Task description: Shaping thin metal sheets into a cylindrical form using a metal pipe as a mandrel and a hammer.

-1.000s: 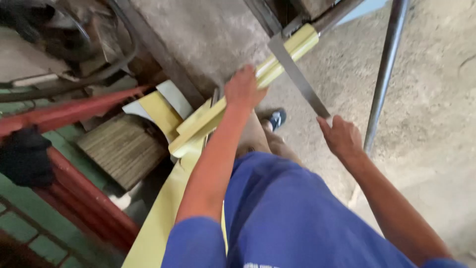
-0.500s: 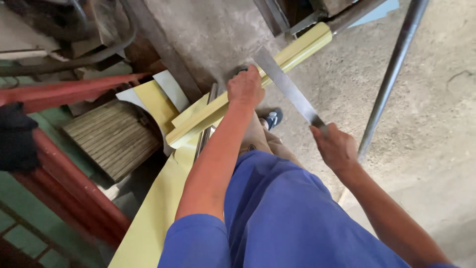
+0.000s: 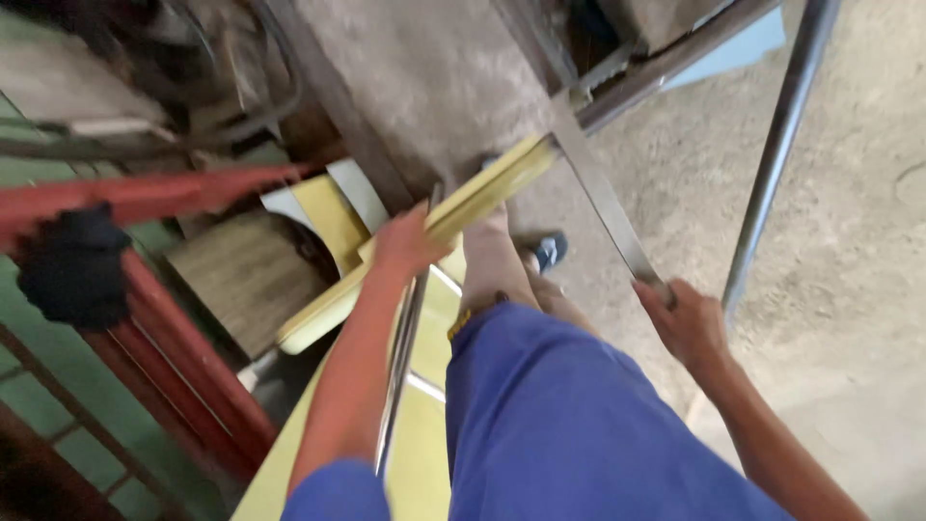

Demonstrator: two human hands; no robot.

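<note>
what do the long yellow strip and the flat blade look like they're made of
Yellow strip, under the left hand: probably painted or coated sheet, maybe metal; flat, matte, evenly pale yellow with straight edges. Blur leaves it open. Flat blade, held by the right hand: looks like bare steel, dull grey with a faint sheen.

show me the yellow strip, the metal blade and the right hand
yellow strip (image 3: pixel 482 193), head view, upper part past the left hand
metal blade (image 3: pixel 603 198), head view, middle of the flat bar
right hand (image 3: pixel 687 323), head view, back of the hand

Red metal frame (image 3: pixel 145 193), black cloth (image 3: pixel 72 265), grey steel pole (image 3: pixel 776 159), concrete floor (image 3: pixel 849 289)
</note>
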